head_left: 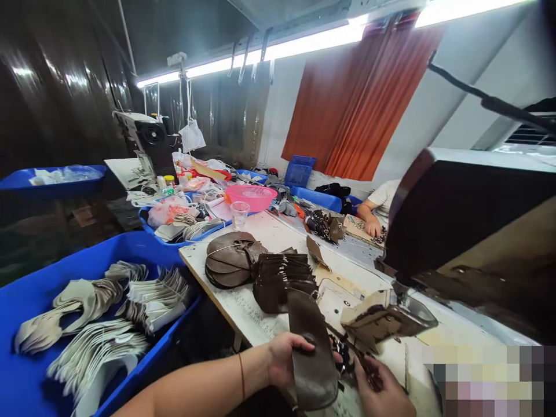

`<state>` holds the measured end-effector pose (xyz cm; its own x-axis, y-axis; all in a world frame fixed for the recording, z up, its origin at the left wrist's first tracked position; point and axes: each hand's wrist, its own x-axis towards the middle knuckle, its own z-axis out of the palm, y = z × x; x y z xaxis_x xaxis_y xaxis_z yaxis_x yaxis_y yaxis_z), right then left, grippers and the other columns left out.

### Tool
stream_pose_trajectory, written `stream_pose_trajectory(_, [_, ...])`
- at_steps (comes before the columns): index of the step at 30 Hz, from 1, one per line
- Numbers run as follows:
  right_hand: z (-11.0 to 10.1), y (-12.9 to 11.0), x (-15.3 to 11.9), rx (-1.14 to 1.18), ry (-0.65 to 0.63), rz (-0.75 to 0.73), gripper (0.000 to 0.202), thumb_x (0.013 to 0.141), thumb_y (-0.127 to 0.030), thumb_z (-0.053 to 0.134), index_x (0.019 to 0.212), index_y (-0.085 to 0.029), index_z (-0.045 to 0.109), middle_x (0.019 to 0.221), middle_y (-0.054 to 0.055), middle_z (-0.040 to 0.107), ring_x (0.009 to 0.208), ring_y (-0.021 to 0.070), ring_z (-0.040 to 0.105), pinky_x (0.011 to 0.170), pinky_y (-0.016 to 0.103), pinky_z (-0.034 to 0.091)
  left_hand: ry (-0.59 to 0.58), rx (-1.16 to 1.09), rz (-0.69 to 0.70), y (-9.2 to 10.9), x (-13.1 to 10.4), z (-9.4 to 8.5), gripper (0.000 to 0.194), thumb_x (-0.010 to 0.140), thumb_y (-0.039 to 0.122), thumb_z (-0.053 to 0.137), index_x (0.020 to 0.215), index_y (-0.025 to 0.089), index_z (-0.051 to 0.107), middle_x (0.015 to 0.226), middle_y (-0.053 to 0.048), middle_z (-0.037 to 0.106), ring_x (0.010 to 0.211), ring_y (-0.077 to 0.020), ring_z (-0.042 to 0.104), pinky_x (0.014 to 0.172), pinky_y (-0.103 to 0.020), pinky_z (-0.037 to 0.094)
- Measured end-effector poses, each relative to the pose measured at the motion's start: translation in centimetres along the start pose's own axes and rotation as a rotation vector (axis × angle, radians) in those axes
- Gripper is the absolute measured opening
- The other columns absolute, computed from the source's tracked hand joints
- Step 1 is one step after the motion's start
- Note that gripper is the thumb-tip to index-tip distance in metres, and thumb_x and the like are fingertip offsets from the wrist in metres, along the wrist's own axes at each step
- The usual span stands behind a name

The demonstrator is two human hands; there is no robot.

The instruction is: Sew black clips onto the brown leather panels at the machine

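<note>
Brown leather panel [313,353], one, elongated with rounded end: carried over the near edge of the white worktop [269,229]. Left hand [284,359]: pinching the panel at its left side, thumb on the upper face, other fingers beneath, a grip that seems chosen to keep the broad face flat and supported. Right hand [382,388]: low above the worktop, beside the panel, thumb and fingers closed on a dark reddish item [373,373], perhaps snips; exact kind cannot be told. Small dark scraps [346,360], loose: between the two hands. Dark brown leather pieces [284,281], one fanned stack: beyond the panel, overlapped probably so that single pieces lift off easily. Tied leather bundle [228,260], rounded: next to that stack, near the worktop's left corner, pale cord around it, presumably to stop the layers slipping. Sewing machine [469,231], dark-bodied: at the worktop's right side, its working area apparently left within reach of both hands. Clear plastic cup [239,215]: at the far left edge. Blue tub [21,315]: beside and below the worktop's left edge, holding pale cut pieces [98,350] in leaning rows, likely grouped to keep sets together. Co-worker's hand [372,227]: at the far side, over small dark parts.
</note>
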<state>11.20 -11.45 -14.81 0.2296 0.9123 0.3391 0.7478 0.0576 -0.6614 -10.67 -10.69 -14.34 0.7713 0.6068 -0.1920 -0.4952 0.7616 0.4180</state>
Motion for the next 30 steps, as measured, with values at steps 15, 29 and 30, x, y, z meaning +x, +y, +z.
stream_pose_trajectory(15, [1.8, -0.3, -1.4, 0.195, 0.085, -0.013, 0.026, 0.091, -0.039, 0.055, 0.102, -0.015, 0.061, 0.09, 0.002, 0.065, 0.077, 0.0143, 0.063, 0.073, 0.035, 0.053, 0.113, 0.002, 0.116, 0.3, -2.0, 1.7, 0.04, 0.071, 0.016, 0.057, 0.11, 0.009, 0.061, 0.095, -0.012, 0.07, 0.084, -0.0202, 0.066, 0.093, -0.039, 0.045])
stream_pose_trajectory(29, [-1.3, -8.4, -7.2, 0.478, 0.141, -0.389, 0.018, 0.082, -0.011, 0.056, 0.091, -0.022, 0.068, 0.093, 0.003, 0.069, 0.088, 0.0154, 0.064, 0.075, 0.028, 0.053, 0.363, 0.318, 0.365, -3.5, -3.5, 7.1, 0.039, 0.059, 0.032, 0.085, 0.087, 0.012, 0.066, 0.076, -0.005, 0.071, 0.066, -0.0156, 0.065, 0.064, -0.025, 0.05])
stream_pose_trajectory(30, [-1.6, -8.5, -7.6, 0.484, 0.147, -0.383, 0.019, 0.081, -0.011, 0.056, 0.09, -0.023, 0.068, 0.094, 0.003, 0.069, 0.088, 0.0157, 0.064, 0.075, 0.028, 0.053, 0.358, 0.327, 0.367, -3.7, -3.7, 7.6, 0.039, 0.057, 0.028, 0.086, 0.087, 0.012, 0.067, 0.076, -0.005, 0.071, 0.066, -0.0156, 0.064, 0.064, -0.025, 0.049])
